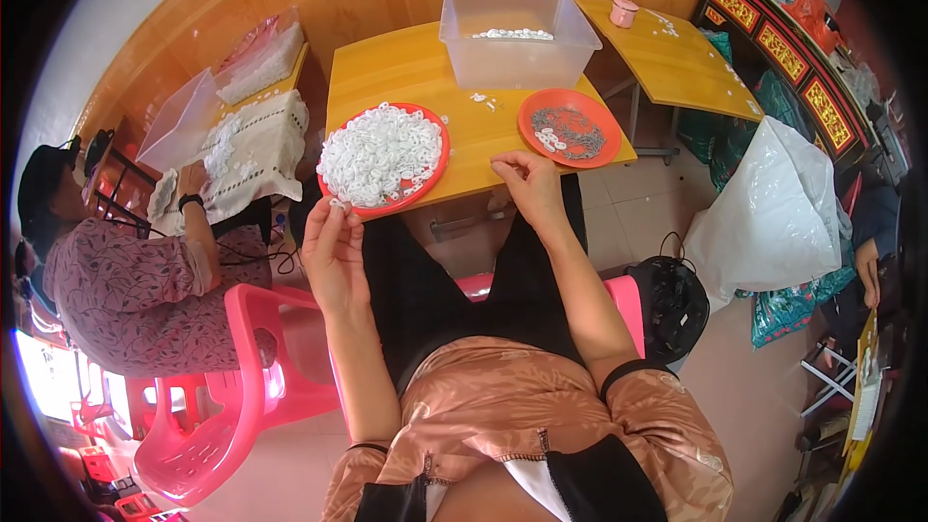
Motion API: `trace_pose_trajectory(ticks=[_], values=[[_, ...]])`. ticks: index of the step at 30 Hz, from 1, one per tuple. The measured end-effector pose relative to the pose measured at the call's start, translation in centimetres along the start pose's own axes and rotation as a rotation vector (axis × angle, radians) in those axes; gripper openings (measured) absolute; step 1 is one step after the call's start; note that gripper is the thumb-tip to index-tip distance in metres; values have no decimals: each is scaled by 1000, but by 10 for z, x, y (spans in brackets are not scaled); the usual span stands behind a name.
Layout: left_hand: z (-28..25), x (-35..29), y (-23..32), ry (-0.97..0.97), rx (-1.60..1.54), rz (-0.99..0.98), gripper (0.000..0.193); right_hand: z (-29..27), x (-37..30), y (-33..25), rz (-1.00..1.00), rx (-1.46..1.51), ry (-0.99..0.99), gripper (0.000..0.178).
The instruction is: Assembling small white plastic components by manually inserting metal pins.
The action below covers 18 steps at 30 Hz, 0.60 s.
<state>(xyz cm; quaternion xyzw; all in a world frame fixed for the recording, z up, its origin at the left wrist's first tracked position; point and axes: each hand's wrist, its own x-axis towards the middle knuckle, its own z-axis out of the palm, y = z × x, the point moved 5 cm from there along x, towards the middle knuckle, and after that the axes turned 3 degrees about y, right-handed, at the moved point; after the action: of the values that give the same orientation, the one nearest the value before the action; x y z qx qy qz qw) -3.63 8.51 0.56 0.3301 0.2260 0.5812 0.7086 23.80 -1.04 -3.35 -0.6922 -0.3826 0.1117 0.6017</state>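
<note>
My left hand (335,253) is at the near edge of a red plate (446,150) heaped with small white plastic pieces (377,153). Its thumb and fingers pinch one small white plastic piece (337,203). My right hand (532,186) hovers by the table's front edge, just below a second red plate (606,150). Thumb and forefinger there are brought together; whatever is between them is too small to make out. That second plate holds a pile of small grey metal parts (583,138) and several white pieces at its left side.
Behind the plates stands a clear plastic bin (517,53) with white pieces inside. Another yellow table (667,58) bears a pink cup (623,12). At left a person (135,280) works at a cloth-covered table beside a pink chair (246,367). A white sack (768,213) stands at right.
</note>
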Motion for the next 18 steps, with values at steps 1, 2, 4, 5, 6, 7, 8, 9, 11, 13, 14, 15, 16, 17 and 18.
trace_pose_trajectory(ticks=[1, 2, 4, 5, 6, 7, 8, 9, 11, 13, 14, 15, 16, 17, 18], values=[[-1, 1, 0, 8, -2, -6, 20, 1, 2, 6, -12, -21, 1, 19], [-2, 2, 0, 2, -12, -8, 18, 3, 3, 11, -22, -42, 2, 19], [-5, 3, 2, 15, -28, -14, 16, 6, 3, 20, -43, -83, -7, 18], [-7, 4, 4, 26, -24, -9, 16, 8, 3, 24, -54, -103, -15, 18], [-9, 5, 6, 35, -24, 1, 17, 10, 2, 27, -51, -121, -23, 19], [-12, 7, 9, 60, -21, 10, 17, 13, 1, 30, -56, -117, -28, 18], [-13, 8, 12, 63, -34, 9, 18, 15, 0, 32, -48, -113, -33, 18], [-12, 9, 14, 35, -38, 18, 18, 16, 0, 34, -39, -100, -39, 17], [-16, 8, 17, 70, -43, 20, 17, 19, 0, 37, -21, -81, -27, 17], [-14, 7, 17, 15, -65, 20, 18, 20, 0, 41, 11, -33, -20, 17], [-13, 6, 17, -9, -85, 10, 19, 19, 0, 42, 31, 2, -16, 18], [-14, 6, 16, -15, -109, -3, 19, 19, 1, 44, 66, 39, -11, 18], [-15, 4, 15, 1, -125, -22, 22, 17, 0, 48, 133, 83, -30, 18], [-14, 3, 13, -11, -122, -42, 21, 16, 0, 47, 136, 125, -19, 18], [-13, 1, 12, -22, -130, -62, 21, 15, 0, 45, 134, 168, -4, 18]])
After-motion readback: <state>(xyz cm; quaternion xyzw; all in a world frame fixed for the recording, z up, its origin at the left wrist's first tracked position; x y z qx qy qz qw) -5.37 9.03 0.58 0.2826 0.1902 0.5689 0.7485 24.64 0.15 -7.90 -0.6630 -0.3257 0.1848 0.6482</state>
